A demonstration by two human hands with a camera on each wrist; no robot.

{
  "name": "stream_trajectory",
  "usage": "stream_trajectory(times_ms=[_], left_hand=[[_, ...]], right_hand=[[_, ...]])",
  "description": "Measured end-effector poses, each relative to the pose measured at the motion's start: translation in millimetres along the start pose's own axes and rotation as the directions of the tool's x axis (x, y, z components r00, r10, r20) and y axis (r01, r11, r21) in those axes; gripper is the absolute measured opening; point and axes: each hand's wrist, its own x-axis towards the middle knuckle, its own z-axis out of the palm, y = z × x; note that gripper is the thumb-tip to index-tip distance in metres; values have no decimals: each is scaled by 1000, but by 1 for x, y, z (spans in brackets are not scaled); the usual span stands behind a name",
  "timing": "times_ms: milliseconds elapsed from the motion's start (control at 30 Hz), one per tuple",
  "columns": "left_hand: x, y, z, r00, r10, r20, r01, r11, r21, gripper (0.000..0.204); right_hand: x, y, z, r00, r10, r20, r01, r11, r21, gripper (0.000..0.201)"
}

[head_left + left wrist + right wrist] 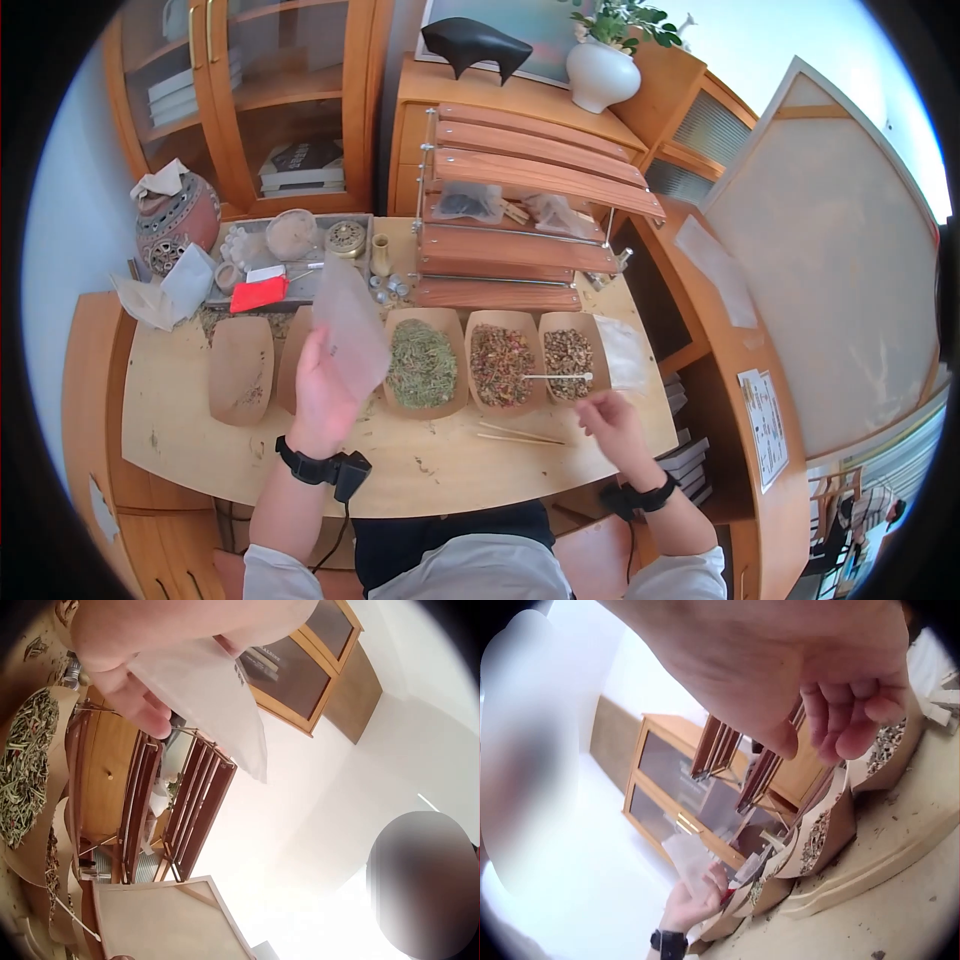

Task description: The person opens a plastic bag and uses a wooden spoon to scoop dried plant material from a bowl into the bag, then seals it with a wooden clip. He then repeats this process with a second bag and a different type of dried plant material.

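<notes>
My left hand (325, 400) holds up a translucent white bag (350, 325) above the row of paper trays. In the left wrist view the bag (210, 697) lies between the thumb and curled fingers of that hand (187, 630). Near the front of the rightmost filled tray (603, 372), my right hand (612, 428) hovers with loosely bent fingers. The right wrist view shows nothing in this hand (795, 675). A white spoon (560, 377) lies across the two right trays, which hold dried flower bits (500, 365) and brown pieces (568, 352). Green dried herbs (422, 365) fill another tray.
Two thin sticks (520, 436) lie before the trays. A nearly bare tray (240, 370) stands left. Behind are a grey tray (355, 232) with small items, a red packet (259, 293) and a wooden rack (530, 175). A clear bag (622, 350) lies right of the trays.
</notes>
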Motion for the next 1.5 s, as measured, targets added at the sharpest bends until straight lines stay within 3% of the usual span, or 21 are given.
stream_trajectory(times_ms=[67, 167, 267, 367, 467, 567, 667, 867, 967, 1067, 1167, 1367, 1500], left_hand=[[-7, 1, 12, 1000, 13, -12, -13, 1000, -2, 44], [-8, 1, 11, 999, -37, 23, 35, 997, 64, 49], [-5, -1, 8, 998, -41, 40, 37, 996, 86, 47], [-4, 0, 6, 998, -57, 23, 54, 995, 88, 47], [-2, -2, 2, 998, -55, -12, 56, 995, 81, 47], [-3, 0, 5, 998, -63, -8, 64, 995, 78, 47], [-2, -1, 4, 998, -54, -12, 55, 994, 99, 47], [-1, -2, 3, 998, -61, 18, 58, 992, 114, 48], [1, -2, -2, 998, -56, 14, 53, 989, 136, 50], [3, -3, -7, 999, -47, 14, 44, 986, 163, 51], [1, -1, -6, 998, -55, 24, 51, 990, 131, 52], [1, 2, -4, 998, -55, 29, 50, 987, 154, 51], [2, 2, -6, 998, -55, 31, 49, 985, 166, 51]], right_hand=[[5, 0, -7, 995, 97, -27, -87, 962, 259, 36], [16, 4, -9, 996, 78, 31, -83, 858, 508, 51], [21, -8, 3, 991, 124, 42, -120, 734, 669, 49], [35, 5, 10, 995, 80, 59, -99, 724, 682, 43], [38, 2, 14, 996, 71, 49, -86, 790, 607, 36], [43, 4, 15, 994, 75, 84, -112, 740, 663, 33], [44, -2, 15, 977, 20, 213, -170, 671, 722, 33], [45, -10, 27, 989, -88, 117, 32, 912, 408, 26], [46, -13, 14, 975, -220, 21, 210, 954, 212, 24], [41, -25, 6, 975, -218, -38, 221, 948, 228, 25], [42, -34, 10, 960, -278, -27, 276, 926, 258, 26], [60, -73, 61, 948, -278, 154, 230, 935, 271, 27], [83, -80, 77, 947, -215, 240, 196, 975, 103, 30]])
